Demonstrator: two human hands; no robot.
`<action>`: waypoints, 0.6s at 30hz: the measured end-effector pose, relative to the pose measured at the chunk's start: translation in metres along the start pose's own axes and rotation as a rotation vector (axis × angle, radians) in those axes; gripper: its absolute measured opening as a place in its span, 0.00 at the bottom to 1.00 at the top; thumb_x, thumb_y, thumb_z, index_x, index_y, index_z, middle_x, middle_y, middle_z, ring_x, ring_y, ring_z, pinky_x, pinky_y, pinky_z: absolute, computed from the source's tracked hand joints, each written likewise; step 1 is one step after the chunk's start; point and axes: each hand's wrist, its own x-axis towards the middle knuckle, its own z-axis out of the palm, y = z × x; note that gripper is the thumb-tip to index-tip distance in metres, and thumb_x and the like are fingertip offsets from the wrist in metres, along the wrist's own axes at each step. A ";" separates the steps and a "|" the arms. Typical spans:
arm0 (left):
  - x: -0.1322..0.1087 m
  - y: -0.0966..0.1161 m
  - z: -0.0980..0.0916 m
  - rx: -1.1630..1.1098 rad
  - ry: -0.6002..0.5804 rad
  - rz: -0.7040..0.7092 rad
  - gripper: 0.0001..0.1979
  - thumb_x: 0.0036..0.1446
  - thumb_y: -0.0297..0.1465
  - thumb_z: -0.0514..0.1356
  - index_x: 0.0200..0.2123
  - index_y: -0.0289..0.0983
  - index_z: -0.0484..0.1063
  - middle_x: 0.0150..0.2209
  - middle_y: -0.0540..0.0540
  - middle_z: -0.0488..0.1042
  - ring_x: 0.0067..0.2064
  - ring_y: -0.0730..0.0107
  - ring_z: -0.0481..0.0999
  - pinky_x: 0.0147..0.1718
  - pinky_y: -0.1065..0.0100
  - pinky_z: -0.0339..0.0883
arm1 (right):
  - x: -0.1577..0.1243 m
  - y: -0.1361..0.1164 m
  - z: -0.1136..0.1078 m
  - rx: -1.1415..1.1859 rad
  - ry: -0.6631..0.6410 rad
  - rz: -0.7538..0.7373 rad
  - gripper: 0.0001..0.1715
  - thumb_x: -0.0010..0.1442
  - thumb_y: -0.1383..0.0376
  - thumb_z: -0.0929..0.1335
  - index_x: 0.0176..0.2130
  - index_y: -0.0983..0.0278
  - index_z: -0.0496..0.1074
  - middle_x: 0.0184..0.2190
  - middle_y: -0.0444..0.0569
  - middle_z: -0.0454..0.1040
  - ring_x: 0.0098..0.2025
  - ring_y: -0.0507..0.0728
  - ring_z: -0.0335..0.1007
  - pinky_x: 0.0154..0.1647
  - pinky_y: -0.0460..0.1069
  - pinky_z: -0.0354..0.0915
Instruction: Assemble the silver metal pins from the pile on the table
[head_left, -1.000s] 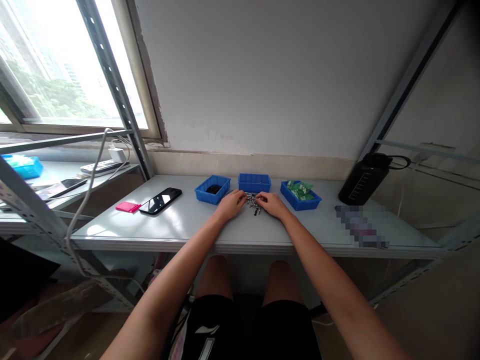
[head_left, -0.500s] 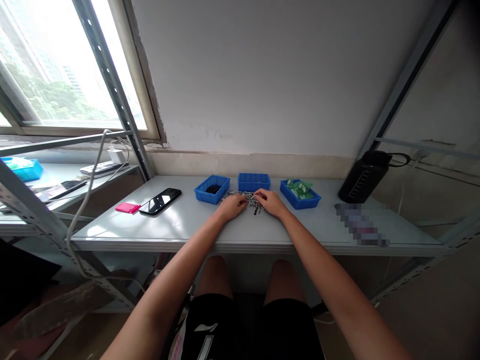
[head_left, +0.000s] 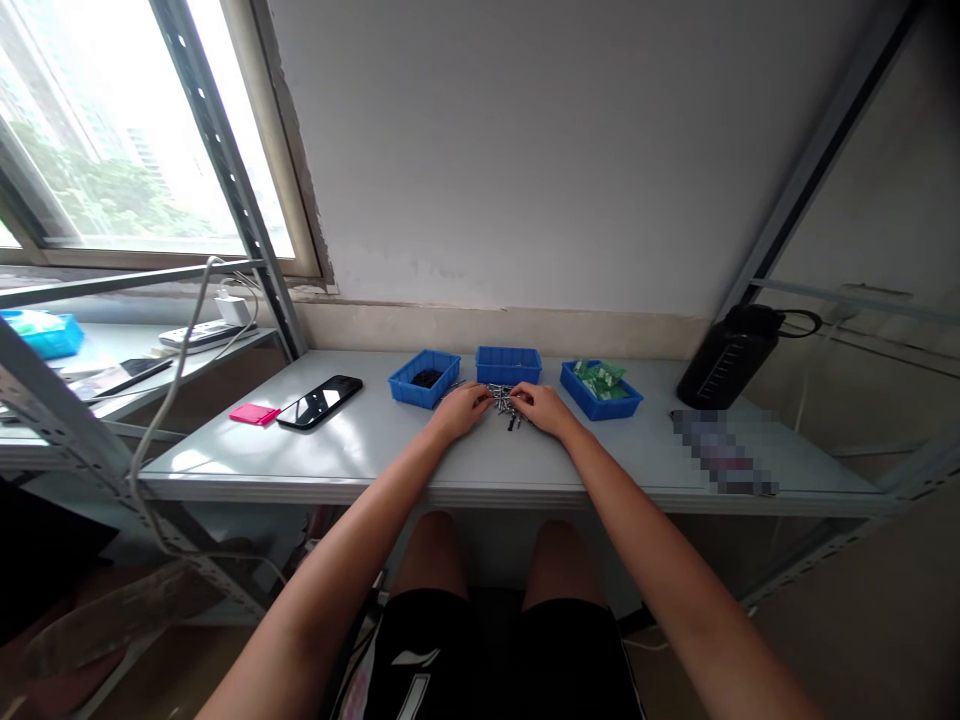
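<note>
A small heap of metal screws (head_left: pixel 505 402) lies on the grey table (head_left: pixel 375 450) in front of three blue bins. My left hand (head_left: pixel 463 407) rests at the left of the heap, fingers curled onto it. My right hand (head_left: pixel 541 407) rests at the right of the heap, fingers curled in a pinch among the screws. What each pinch holds is too small to make out. The left bin (head_left: pixel 424 379) holds dark parts, the middle bin (head_left: pixel 508 365) sits just behind the heap, and the right bin (head_left: pixel 600 390) holds green parts.
A black phone (head_left: pixel 319 401) and a pink card (head_left: pixel 255 414) lie at the table's left. A black bottle (head_left: pixel 727 357) lies at the right beside a blurred object. A side shelf at the left carries a power strip (head_left: pixel 206 333) with cables.
Both hands shifted slightly over the screw heap; my left hand moved a little closer to the pile. Nothing else moved.
</note>
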 end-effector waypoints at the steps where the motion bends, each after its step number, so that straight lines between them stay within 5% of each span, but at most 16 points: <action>1: 0.000 0.000 0.000 -0.002 0.011 -0.004 0.12 0.62 0.36 0.51 0.37 0.38 0.73 0.36 0.45 0.73 0.38 0.63 0.72 0.37 0.68 0.64 | 0.000 0.000 0.000 -0.010 -0.008 -0.005 0.11 0.58 0.61 0.63 0.36 0.62 0.73 0.25 0.45 0.73 0.27 0.53 0.66 0.29 0.45 0.56; 18: -0.001 0.000 0.001 0.005 -0.007 -0.009 0.11 0.61 0.34 0.51 0.37 0.38 0.73 0.36 0.45 0.73 0.37 0.64 0.72 0.35 0.68 0.64 | 0.000 -0.001 0.001 0.026 0.015 0.005 0.12 0.58 0.59 0.62 0.35 0.62 0.73 0.25 0.45 0.73 0.27 0.53 0.67 0.29 0.45 0.57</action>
